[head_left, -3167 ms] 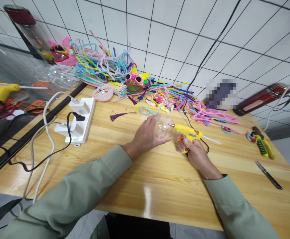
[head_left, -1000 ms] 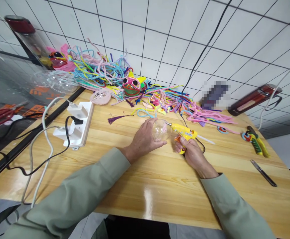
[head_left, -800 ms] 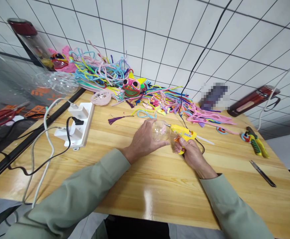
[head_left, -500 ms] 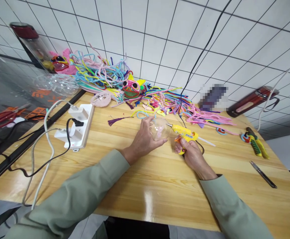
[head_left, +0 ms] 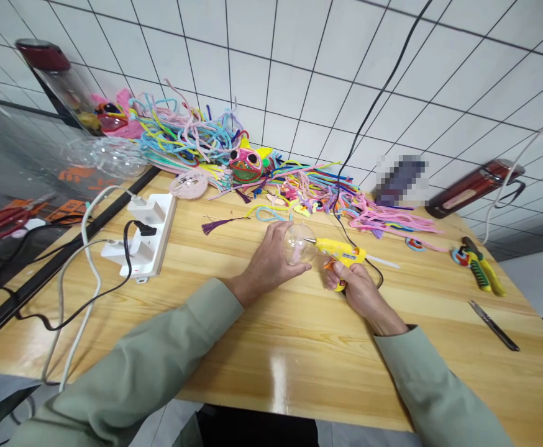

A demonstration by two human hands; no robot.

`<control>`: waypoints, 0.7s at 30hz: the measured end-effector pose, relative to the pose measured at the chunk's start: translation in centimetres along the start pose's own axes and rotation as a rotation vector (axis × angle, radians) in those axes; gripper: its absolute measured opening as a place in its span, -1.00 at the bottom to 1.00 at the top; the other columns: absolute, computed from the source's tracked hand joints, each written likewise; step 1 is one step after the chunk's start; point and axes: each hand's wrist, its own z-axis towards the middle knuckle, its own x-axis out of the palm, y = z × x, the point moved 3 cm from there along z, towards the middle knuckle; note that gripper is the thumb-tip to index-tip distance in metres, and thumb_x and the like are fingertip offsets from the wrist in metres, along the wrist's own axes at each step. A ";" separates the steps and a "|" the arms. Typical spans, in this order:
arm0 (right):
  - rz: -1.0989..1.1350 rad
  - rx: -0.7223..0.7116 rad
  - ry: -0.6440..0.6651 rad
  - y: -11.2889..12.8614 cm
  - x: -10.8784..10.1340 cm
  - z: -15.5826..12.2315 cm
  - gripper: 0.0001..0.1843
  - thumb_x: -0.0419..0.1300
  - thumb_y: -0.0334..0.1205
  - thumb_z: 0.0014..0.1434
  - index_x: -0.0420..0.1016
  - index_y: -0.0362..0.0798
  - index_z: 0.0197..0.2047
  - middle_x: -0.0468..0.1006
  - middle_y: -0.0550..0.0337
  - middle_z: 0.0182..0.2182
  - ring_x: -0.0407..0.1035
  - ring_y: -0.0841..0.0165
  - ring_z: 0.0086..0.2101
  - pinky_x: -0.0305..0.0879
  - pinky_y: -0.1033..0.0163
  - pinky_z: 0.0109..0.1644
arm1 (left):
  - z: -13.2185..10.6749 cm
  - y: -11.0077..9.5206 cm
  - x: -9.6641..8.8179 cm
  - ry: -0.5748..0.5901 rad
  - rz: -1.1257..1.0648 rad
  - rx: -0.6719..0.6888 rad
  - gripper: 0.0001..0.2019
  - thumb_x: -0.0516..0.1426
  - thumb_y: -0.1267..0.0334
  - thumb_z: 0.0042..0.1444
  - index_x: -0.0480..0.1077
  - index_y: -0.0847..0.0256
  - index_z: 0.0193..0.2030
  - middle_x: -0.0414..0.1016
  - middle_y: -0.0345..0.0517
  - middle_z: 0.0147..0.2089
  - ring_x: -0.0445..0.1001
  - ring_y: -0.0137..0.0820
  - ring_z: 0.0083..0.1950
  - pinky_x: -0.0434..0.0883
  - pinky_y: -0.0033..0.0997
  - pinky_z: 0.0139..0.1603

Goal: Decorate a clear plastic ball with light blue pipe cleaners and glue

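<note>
My left hand (head_left: 268, 264) is curled around a clear plastic ball (head_left: 299, 243), holding it just above the wooden table (head_left: 271, 347). My right hand (head_left: 356, 290) grips a yellow hot glue gun (head_left: 341, 253) by its handle. The gun's metal nozzle touches the right side of the ball. A black cord runs from the gun up toward the tiled wall.
A heap of coloured pipe cleaners (head_left: 262, 167) with a round pink-faced craft (head_left: 246, 164) lies at the back. A white power strip (head_left: 145, 239) with cables sits left. Pliers (head_left: 479, 267) and a thin blade (head_left: 494, 326) lie right. A purple tassel (head_left: 218, 223) lies near my left hand.
The glue gun's nozzle has moved left onto the ball's side. My left hand has turned the ball slightly. Otherwise both hands stay in place.
</note>
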 end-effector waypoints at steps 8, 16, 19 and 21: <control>0.027 -0.022 -0.014 -0.1 -0.1 0.1 -0.49 0.49 0.28 0.11 0.60 -0.03 -0.27 0.24 0.36 -0.58 0.16 0.39 -0.55 0.16 0.20 -0.44 | 0.1 -0.5 -0.4 0.053 0.022 0.026 0.01 0.53 0.12 -0.05 0.09 0.14 0.44 0.33 0.22 0.38 0.33 0.09 0.47 0.36 0.28 0.51; -0.064 -0.023 0.044 -0.2 -0.3 -0.1 -0.47 0.43 0.29 0.17 0.51 -0.02 -0.39 0.30 0.32 -0.60 0.15 0.39 -0.56 0.15 0.21 -0.44 | 0.1 -0.4 -0.4 0.045 0.009 0.025 0.00 0.53 0.10 -0.04 0.11 0.17 0.44 0.34 0.25 0.39 0.34 0.09 0.46 0.39 0.23 0.49; -0.102 -0.025 0.087 -0.7 -0.7 -0.2 -0.46 0.40 0.27 0.22 0.47 -0.02 -0.46 0.34 0.28 -0.58 0.18 0.39 -0.54 0.17 0.21 -0.42 | 0.2 -0.3 -0.3 0.038 0.003 0.000 -0.01 0.52 0.09 -0.03 0.11 0.18 0.44 0.34 0.25 0.38 0.33 0.09 0.46 0.40 0.23 0.47; -0.149 -0.019 0.117 -1.0 -0.9 -0.3 -0.45 0.39 0.26 0.25 0.44 -0.02 -0.49 0.37 0.25 -0.57 0.20 0.37 -0.52 0.19 0.20 -0.40 | 0.2 -0.2 -0.3 0.038 -0.004 -0.025 -0.03 0.49 0.06 0.02 0.10 0.18 0.45 0.33 0.26 0.39 0.32 0.08 0.47 0.41 0.22 0.45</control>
